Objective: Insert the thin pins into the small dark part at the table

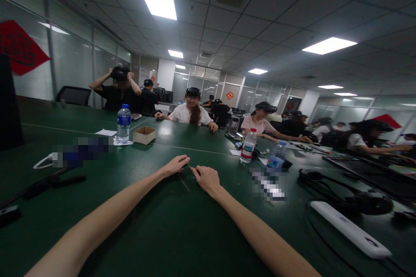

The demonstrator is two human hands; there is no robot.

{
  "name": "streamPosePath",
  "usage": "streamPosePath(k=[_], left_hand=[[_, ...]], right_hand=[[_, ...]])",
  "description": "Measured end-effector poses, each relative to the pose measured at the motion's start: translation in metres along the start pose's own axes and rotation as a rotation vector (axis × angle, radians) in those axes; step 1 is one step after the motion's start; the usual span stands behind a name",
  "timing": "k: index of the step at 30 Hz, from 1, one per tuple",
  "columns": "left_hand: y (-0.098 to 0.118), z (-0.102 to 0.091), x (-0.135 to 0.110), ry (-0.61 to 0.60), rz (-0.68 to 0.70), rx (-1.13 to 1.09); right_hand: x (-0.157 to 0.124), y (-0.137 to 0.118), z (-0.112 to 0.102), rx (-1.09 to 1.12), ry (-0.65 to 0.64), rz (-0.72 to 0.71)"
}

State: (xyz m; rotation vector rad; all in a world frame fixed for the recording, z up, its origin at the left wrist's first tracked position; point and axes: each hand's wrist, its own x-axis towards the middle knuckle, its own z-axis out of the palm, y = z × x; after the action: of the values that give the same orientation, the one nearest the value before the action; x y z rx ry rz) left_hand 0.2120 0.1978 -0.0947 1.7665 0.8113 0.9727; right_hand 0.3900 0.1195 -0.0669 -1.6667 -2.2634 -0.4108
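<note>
Both my hands are over the middle of the dark green table (143,233), close together with a small gap between them. My left hand (175,165) is closed, its fingers curled together. A small dark bit shows by its fingertips, too small to name. My right hand (206,178) is closed too, the thumb side turned toward the left hand. A thin pointed tip shows at its front; whether it is a finger or a held thing is unclear. A thin pale line lies on the table just below the hands.
A small cardboard box (144,135) and a blue-capped water bottle (123,126) stand ahead on the left. A red-capped bottle (248,147) and another bottle (277,158) stand on the right, near headphones (354,197) and a white power strip (351,228). Several people sit beyond.
</note>
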Motion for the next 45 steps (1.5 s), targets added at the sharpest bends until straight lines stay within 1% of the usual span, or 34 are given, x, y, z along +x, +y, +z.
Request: streamPosePath(k=[6, 12, 21, 31, 37, 42, 45], left_hand=[[-0.009, -0.002, 0.005, -0.014, -0.027, 0.003], [-0.017, -0.002, 0.011, 0.001, -0.05, 0.01], [-0.021, -0.002, 0.012, -0.023, -0.042, -0.032], [-0.029, -0.003, 0.016, -0.018, -0.071, 0.018], [-0.027, -0.002, 0.015, 0.0, -0.054, 0.036], [-0.023, 0.001, 0.014, 0.005, -0.045, 0.073], [-0.017, 0.001, 0.011, 0.006, -0.039, 0.112]], right_hand=[[0.001, 0.001, 0.0, -0.002, -0.029, -0.013], [0.001, 0.001, 0.002, -0.036, -0.014, -0.008], [0.0, 0.0, -0.001, -0.003, -0.022, -0.014], [-0.001, -0.001, 0.0, -0.044, -0.002, -0.033], [-0.001, -0.001, -0.003, -0.057, -0.031, -0.048], [0.0, -0.001, -0.001, -0.086, 0.022, -0.045], [0.001, 0.0, 0.0, -0.087, 0.032, -0.061]])
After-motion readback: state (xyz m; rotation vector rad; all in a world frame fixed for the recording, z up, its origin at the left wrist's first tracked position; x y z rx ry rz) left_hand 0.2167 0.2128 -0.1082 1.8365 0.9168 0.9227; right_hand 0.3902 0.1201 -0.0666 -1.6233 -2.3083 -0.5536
